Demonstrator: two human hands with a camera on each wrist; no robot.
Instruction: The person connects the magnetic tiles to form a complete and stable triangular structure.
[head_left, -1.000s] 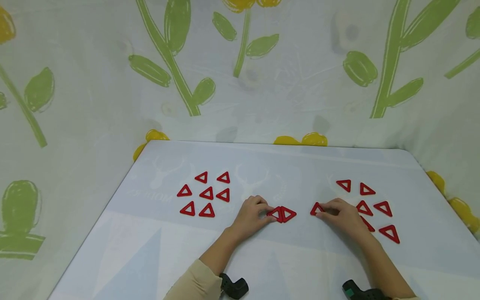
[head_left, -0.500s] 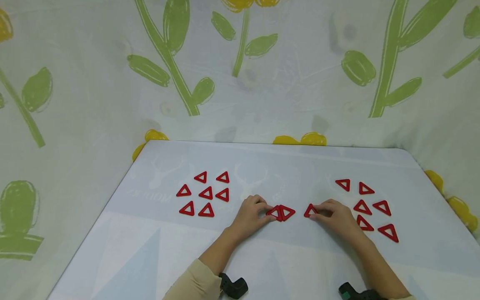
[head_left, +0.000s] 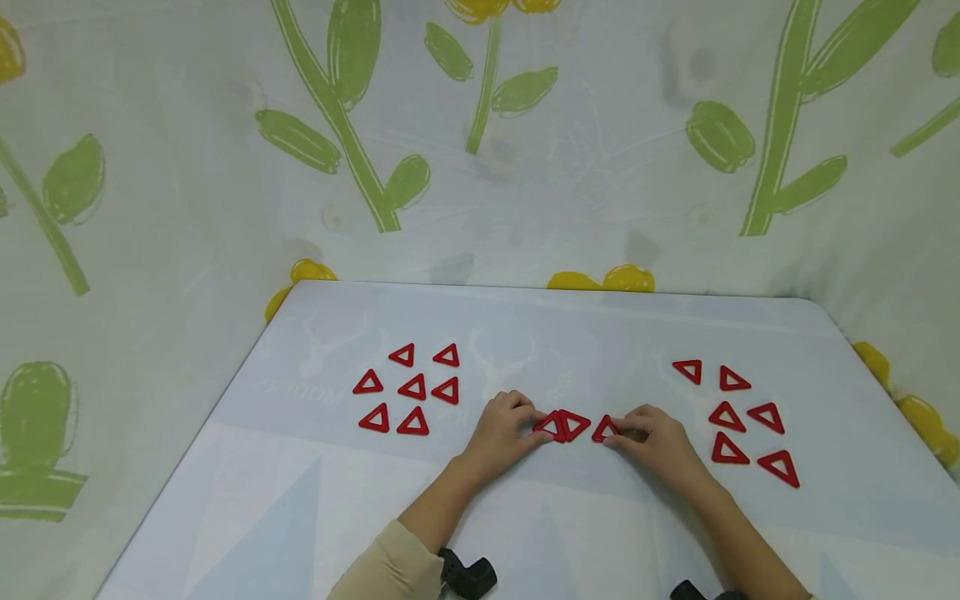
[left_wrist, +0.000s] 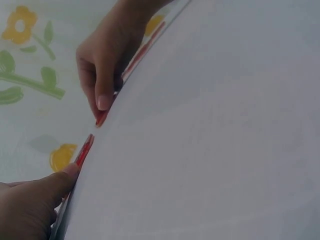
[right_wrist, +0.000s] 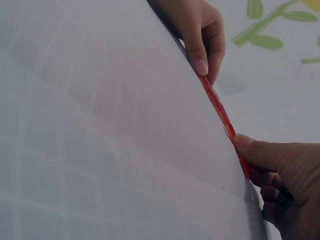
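Near the table's middle, my left hand [head_left: 504, 429] touches a hollow red triangle [head_left: 560, 427] with thumb and fingers at its left corner. A second red triangle [head_left: 577, 416] lies against that one's right side, pointing right. A short gap to the right, my right hand [head_left: 663, 446] pinches another red triangle [head_left: 599, 428] between thumb and finger, low over the table. In the left wrist view, the left thumb [left_wrist: 70, 171] rests on the edge of its triangle. The right wrist view has the right thumb [right_wrist: 245, 142] on top of its triangle, seen edge-on.
Several red triangles [head_left: 422, 386] lie loosely grouped on the left of the white table [head_left: 300, 500]. Another group of red triangles [head_left: 737, 404] is spread beyond the right hand. A pale curtain [head_left: 600, 208] with printed plants hangs behind the table.
My right hand has slid left with its triangle, closing much of the gap to the pair in the middle. The left hand has stayed in place, and the pair has shifted slightly.
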